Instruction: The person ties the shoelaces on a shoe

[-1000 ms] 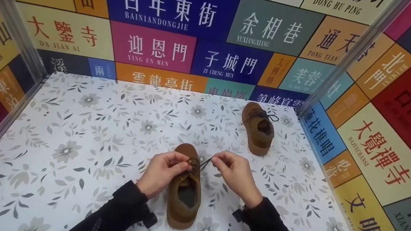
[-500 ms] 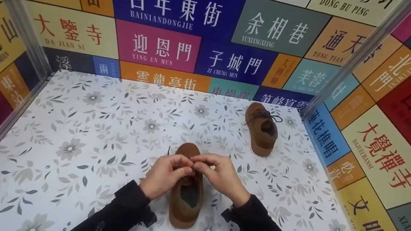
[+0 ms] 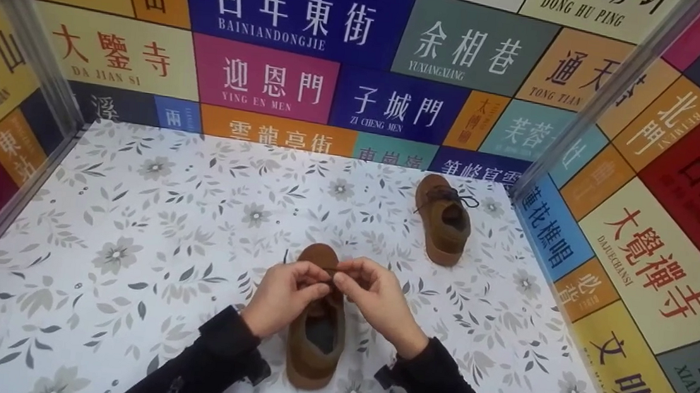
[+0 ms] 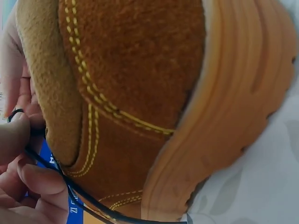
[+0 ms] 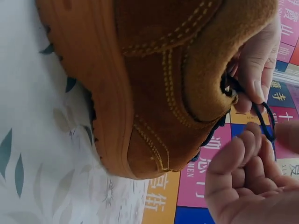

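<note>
A brown suede shoe [image 3: 315, 339] with a tan sole stands upright, toe pointing away from me. Over its tongue my left hand [image 3: 283, 295] pinches the dark shoelace [image 4: 93, 198] between thumb and fingertips. My right hand [image 3: 382, 297] meets it from the other side, its thumb and forefinger pinching a small bend of the same lace, seen in the right wrist view. Both sets of fingertips nearly touch and cover much of the lacing. In the left wrist view, lace strands trail down along the shoe's side toward the toe.
A matching brown shoe [image 3: 443, 220] with its lace in place stands farther back on the right. White floral-patterned paper or cloth covers the table [image 3: 117, 252]. Panels with colourful printed signs [image 3: 265, 78] rise at the back and both sides.
My right hand, earlier holding lace out to the shoe's right, has come left to meet my left hand above it. A lace end now sticks out left of the toe.
</note>
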A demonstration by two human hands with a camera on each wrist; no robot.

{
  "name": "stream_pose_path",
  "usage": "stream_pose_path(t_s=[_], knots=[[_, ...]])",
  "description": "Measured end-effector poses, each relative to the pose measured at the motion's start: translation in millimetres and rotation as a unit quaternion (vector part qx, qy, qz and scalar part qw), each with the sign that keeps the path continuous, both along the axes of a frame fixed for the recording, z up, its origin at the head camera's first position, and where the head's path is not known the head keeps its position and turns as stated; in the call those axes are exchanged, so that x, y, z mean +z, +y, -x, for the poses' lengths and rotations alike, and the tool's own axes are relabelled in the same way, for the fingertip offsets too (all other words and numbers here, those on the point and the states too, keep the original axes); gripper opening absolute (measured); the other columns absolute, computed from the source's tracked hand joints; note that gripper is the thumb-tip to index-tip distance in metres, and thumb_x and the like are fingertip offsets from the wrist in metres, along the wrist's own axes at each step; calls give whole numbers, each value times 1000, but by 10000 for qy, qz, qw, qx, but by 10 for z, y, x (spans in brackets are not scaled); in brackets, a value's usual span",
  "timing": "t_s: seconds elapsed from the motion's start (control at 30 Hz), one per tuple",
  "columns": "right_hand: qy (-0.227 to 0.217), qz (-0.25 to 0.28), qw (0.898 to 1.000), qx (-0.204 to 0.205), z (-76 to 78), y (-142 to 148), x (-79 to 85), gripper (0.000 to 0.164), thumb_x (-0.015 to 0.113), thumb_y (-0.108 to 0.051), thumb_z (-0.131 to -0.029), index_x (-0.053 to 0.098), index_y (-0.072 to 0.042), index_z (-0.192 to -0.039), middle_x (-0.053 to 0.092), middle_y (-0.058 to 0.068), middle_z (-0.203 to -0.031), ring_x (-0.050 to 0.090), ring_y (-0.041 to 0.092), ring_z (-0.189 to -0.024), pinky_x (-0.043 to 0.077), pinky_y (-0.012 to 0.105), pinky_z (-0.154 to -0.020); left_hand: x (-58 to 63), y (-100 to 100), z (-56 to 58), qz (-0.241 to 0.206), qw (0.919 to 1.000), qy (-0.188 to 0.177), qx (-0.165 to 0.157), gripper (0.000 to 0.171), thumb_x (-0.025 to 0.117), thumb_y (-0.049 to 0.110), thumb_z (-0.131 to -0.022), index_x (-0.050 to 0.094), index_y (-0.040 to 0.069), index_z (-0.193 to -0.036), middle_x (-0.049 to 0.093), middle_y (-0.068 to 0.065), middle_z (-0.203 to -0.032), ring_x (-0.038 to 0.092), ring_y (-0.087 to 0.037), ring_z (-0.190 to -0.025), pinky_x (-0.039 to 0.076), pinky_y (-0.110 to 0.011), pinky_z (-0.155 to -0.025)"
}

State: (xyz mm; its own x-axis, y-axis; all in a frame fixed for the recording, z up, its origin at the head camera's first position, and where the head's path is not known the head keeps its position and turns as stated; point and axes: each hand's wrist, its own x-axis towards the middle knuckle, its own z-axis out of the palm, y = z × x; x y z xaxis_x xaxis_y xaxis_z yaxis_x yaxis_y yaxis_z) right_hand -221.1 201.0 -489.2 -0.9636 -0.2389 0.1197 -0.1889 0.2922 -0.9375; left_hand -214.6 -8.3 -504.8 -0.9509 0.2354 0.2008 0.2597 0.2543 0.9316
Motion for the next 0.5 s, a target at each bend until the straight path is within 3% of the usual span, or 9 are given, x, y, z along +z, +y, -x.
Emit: stream_pose_path(t_s=[0.1,0.2,0.3,0.37,0.5], knots=[[45,-67,10000,-42,8,9,-23,20,77,-23,-100,79,-7,-112,80,11,-101,69,12,-80,57,24,-72,-4,-17,15,38,10000,60,-23,10,79,17,-98,81,13,-108,82,-2,-101,77,-13,-89,61,-24,-79],[20,-91,9995,-307,24,25,-56,20,79,-24,-99,82,-6,-107,79,10,-92,68,12,-74,56,24,-67,-20,-68,63,484,9961,687,266,17,76,16,-100,81,14,-116,81,-3,-110,76,-18,-100,61,-32,-88],[-232,56,9984,-505,46,43,-105,22,79,-23,-98,82,-3,-107,76,7,-85,65,13,-70,54,24,-64,-74,-134,137,1382,9778,1428,670,23,77,12,-98,80,11,-121,76,-7,-116,72,-26,-108,59,-43,-96],[-447,178,9972,-575,60,49,-138,23,80,-22,-98,81,-1,-108,74,4,-82,64,14,-69,53,23,-62,-126,-174,171,1936,9628,1720,777,24,80,12,-95,81,11,-119,74,-9,-116,70,-29,-108,57,-46,-96],[-692,315,9951,-627,80,48,-185,23,79,-20,-98,81,1,-108,72,-2,-79,63,14,-68,51,23,-60,-204,-218,186,2233,9514,2028,629,14,84,11,-92,84,11,-106,75,-8,-113,71,-29,-107,59,-45,-95]])
